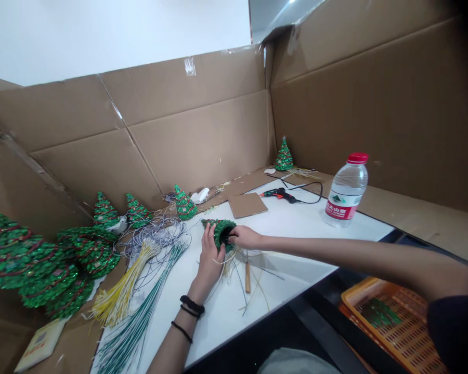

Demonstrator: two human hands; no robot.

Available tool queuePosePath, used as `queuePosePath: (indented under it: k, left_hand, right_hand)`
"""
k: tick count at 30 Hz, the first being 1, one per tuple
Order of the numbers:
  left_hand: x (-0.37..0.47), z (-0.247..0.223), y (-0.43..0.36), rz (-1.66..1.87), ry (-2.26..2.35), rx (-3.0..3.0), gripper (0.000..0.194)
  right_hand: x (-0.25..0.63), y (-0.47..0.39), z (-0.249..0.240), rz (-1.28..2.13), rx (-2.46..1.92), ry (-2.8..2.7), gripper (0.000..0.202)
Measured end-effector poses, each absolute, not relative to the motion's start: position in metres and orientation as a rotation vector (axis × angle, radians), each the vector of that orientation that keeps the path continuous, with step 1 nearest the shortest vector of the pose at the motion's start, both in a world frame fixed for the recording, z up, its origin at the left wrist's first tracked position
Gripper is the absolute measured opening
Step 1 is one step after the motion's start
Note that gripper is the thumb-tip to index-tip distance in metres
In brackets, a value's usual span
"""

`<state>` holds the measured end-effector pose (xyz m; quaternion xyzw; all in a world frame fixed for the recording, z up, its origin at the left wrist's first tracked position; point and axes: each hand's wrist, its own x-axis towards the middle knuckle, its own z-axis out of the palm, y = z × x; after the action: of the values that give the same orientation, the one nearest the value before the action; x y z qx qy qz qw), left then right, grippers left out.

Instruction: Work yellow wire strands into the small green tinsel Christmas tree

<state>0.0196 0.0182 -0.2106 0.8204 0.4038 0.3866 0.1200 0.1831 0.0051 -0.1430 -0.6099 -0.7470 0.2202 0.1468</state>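
Green tree [219,228] is held sideways over the bench [296,223], base clamped by fingers of left hand [209,259]; fingers of right hand [246,237] are at its hollow, closure can't be told. Likely light, stiffish; best gripped near the rim.

Large trees [27,259]: far left, by the cardboard wall [195,114], packet [41,344] before them.
Wire bundles [136,306]: right of those trees, cord tangle [152,231] behind.
Cardboard square [247,205]: on the bench [308,223], between small tree [185,203] and glue gun [278,194].
Held tree [218,228]: before the square.
Bottle [345,195]: right of the glue gun (slightly nearer, too).
Basket [398,317]: lower right, beyond the bench's front edge.
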Motion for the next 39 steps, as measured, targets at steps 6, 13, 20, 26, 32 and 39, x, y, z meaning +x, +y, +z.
queuePosePath:
  k: [6, 13, 20, 26, 32, 39]
  left_hand:
    - [0.002, -0.21, 0.029, 1.082, 1.109, 2.374, 0.059]
    - [-0.014, -0.201, 0.028, 1.38, 1.31, 2.308, 0.044]
    - [-0.015, -0.152, -0.002, 1.695, 0.974, 2.453, 0.028]
    - [0.04, -0.135, -0.051, 0.611, 0.584, 2.953, 0.021]
    - [0.061, -0.158, -0.05, 0.375, 0.815, 3.004, 0.015]
    - [0.056, -0.163, -0.027, 0.815, 1.177, 2.55, 0.02]
  right_hand:
    - [0.229, -0.011, -0.149, 0.219, -1.735, -2.171, 0.031]
    - [0.268, 0.022, -0.189, 0.439, -1.508, -1.953, 0.033]
    - [0.271, 0.047, -0.216, 0.29, -1.672, -1.832, 0.032]
    - [0.265, 0.035, -0.212, 0.112, -1.424, -1.96, 0.041]
    - [0.251, 0.019, -0.197, 0.217, -1.21, -2.073, 0.049]
    - [0.23, 0.032, -0.191, -0.02, -1.351, -2.186, 0.049]
